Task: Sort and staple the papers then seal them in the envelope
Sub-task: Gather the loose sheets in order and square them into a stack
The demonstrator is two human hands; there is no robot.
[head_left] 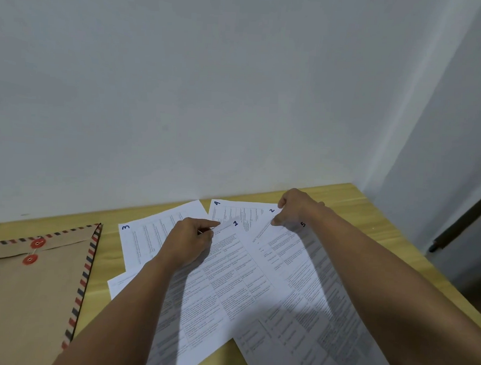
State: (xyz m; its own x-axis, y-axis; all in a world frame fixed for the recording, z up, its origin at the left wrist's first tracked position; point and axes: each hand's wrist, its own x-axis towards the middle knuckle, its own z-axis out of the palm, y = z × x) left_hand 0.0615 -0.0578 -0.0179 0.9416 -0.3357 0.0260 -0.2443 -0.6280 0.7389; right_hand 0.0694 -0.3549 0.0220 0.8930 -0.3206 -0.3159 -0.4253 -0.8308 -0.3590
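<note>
Left hand [188,239] pinching printed sheet [224,278], right hand [293,209] pinching another sheet [291,256], kraft envelope [28,291]

You have matt white printed papers [229,278] on a smooth light-wood tabletop [370,215], with a brown kraft-paper envelope [22,297] at left.
</note>
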